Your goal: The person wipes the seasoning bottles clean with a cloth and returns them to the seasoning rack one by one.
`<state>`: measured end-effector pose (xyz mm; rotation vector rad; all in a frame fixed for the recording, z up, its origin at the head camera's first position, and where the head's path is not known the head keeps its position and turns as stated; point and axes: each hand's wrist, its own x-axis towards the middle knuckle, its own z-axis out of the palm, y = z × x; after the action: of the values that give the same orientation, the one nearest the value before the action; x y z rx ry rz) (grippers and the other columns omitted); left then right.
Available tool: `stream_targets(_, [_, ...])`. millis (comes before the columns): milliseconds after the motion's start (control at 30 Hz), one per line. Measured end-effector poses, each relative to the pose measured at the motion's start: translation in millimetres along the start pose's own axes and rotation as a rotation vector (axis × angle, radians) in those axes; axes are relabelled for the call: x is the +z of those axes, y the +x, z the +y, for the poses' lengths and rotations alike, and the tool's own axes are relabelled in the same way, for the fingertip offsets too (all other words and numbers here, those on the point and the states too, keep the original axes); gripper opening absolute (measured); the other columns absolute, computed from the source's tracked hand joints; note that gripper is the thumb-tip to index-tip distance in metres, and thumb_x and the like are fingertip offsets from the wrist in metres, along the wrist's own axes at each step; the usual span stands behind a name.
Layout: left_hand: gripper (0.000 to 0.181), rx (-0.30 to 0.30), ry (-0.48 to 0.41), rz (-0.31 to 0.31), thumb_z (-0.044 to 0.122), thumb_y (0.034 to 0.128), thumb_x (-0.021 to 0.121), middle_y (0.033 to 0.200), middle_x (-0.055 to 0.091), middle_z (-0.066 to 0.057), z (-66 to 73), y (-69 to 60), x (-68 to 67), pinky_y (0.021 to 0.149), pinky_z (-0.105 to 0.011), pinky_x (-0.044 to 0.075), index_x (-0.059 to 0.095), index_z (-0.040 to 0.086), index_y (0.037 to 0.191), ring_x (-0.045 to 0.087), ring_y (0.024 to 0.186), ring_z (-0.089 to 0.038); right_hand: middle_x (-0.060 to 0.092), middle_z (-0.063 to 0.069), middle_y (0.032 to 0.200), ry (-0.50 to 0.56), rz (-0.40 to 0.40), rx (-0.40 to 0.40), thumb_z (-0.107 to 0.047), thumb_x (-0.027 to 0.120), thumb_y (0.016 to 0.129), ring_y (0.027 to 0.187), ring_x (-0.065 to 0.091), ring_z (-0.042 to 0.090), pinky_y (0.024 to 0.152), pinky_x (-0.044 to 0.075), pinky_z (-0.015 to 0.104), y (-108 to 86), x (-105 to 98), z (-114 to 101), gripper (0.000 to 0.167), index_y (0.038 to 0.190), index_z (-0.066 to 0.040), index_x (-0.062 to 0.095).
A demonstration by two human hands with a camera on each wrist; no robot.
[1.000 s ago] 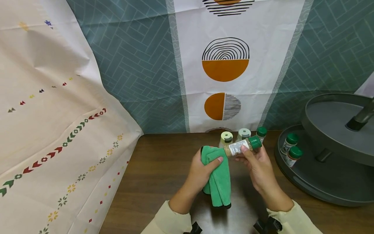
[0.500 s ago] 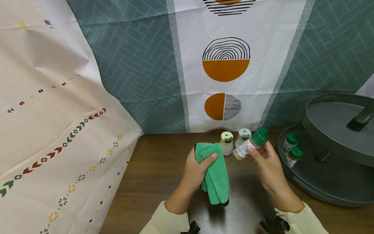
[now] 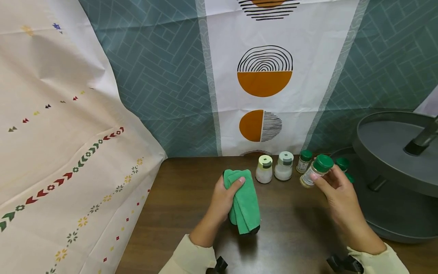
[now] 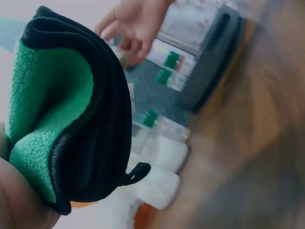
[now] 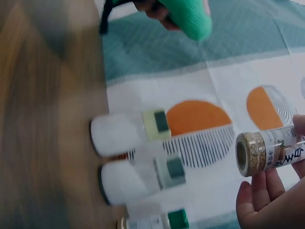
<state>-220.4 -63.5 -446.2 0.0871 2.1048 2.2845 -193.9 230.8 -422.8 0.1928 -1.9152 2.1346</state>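
Observation:
A folded green cloth [image 3: 244, 205] with black trim hangs from my left hand [image 3: 223, 196], the thumb lying over its top. In my right hand [image 3: 342, 194] I pinch a spice jar [image 3: 312, 175] with a green cap, tilted and off the table; the right wrist view shows tan grains inside the jar [image 5: 267, 148]. Two shakers of white contents, one with a yellowish cap [image 3: 264, 169] and one with a pale cap [image 3: 284, 166], stand at the back of the table. Beside them is another green-capped jar [image 3: 303, 161], partly behind the held one.
A dark two-tier round stand [image 3: 393, 152] fills the right side. On its lower tier sit two green-capped jars [image 3: 342, 163], partly hidden by my right hand. A patterned cloth [image 3: 85, 171] drapes at left; a teal and white curtain [image 3: 171, 95] hangs behind the wooden table [image 3: 164, 213].
The right hand has carried the spice jar away from the cloth, to the right toward the stand, tipping it more upright. The left hand with the cloth has shifted slightly left.

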Motion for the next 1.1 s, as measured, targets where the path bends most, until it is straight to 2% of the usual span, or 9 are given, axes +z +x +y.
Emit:
stream_targets(233, [0.034,-0.075,-0.033,-0.001,0.032,0.0947,0.071,0.091,0.066,0.001,-28.4,5.2,-12.3,0.074,-0.029,0.058,0.056,0.008,0.113,0.068,0.079,-0.011,0.064,-0.012,0.114,-0.116,0.074,-0.02,0.0,0.064,0.096,0.103,0.06,-0.001,0.085,0.048,0.007,-1.5,-30.2,8.2,0.042,0.136,-0.011,0.058])
stream_targets(467, [0.035,-0.16,-0.046,-0.002,0.04,0.0931,0.071,0.084,0.066,0.003,-58.7,13.5,-21.9,0.071,-0.028,0.057,0.057,0.011,0.107,0.067,0.074,-0.011,0.061,-0.024,0.112,-0.507,0.159,0.01,-0.011,0.068,0.097,0.1,0.059,-0.009,0.076,0.047,0.004,-6.6,-60.7,17.1,0.046,0.141,-0.019,0.056])
stream_targets(667, [0.031,-0.23,-0.077,-0.009,0.038,0.0943,0.07,0.081,0.067,0.003,-81.7,16.6,-25.9,0.068,-0.028,0.057,0.057,0.012,0.103,0.067,0.07,-0.01,0.059,-0.027,0.112,-0.563,0.195,0.018,-0.011,0.069,0.096,0.098,0.057,-0.012,0.077,0.045,0.001,-14.3,-81.1,22.8,0.047,0.14,-0.02,0.057])
stream_targets(833, [0.03,-0.249,-0.109,-0.003,0.034,0.0938,0.071,0.081,0.068,0.003,-91.5,17.7,-25.8,0.066,-0.028,0.058,0.057,0.01,0.104,0.068,0.068,-0.01,0.051,-0.033,0.111,-0.685,0.163,0.072,-0.025,0.069,0.097,0.099,0.049,-0.017,0.073,0.039,0.001,-21.2,-100.9,24.6,0.049,0.143,-0.023,0.054])
stream_targets(900, [0.031,-0.248,-0.11,-0.003,0.034,0.0934,0.072,0.081,0.068,0.003,-92.8,17.6,-25.8,0.066,-0.028,0.058,0.057,0.01,0.105,0.068,0.069,-0.01,0.048,-0.037,0.108,-0.757,0.145,0.107,-0.032,0.068,0.098,0.098,0.043,-0.02,0.081,0.038,0.012,-23.7,-109.1,25.9,0.051,0.145,-0.023,0.052])
stream_targets(1000, [0.03,-0.24,-0.104,-0.004,0.035,0.0934,0.072,0.081,0.068,0.003,-93.0,17.9,-26.1,0.066,-0.028,0.058,0.057,0.01,0.104,0.068,0.069,-0.01,0.044,-0.039,0.102,-0.835,0.124,0.136,-0.038,0.068,0.097,0.097,0.033,-0.023,0.095,0.04,0.042,-24.2,-119.4,29.2,0.056,0.144,-0.015,0.051])
stream_targets(1067, [0.03,-0.238,-0.106,-0.013,0.035,0.0936,0.071,0.082,0.068,0.003,-92.7,18.0,-26.7,0.067,-0.028,0.058,0.057,0.011,0.103,0.068,0.07,-0.01,0.057,-0.024,0.11,-0.884,0.098,0.134,-0.038,0.067,0.097,0.106,0.045,-0.009,0.094,0.035,0.064,-24.0,-124.5,31.3,0.059,0.144,-0.007,0.049])
stream_targets(1100, [0.029,-0.24,-0.11,-0.019,0.035,0.0936,0.071,0.082,0.068,0.002,-92.5,18.1,-27.0,0.067,-0.028,0.058,0.057,0.011,0.103,0.068,0.07,-0.01,0.061,-0.012,0.114,-0.908,0.086,0.127,-0.036,0.066,0.098,0.112,0.051,0.002,0.093,0.033,0.069,-23.8,-126.9,32.3,0.059,0.143,-0.002,0.048])
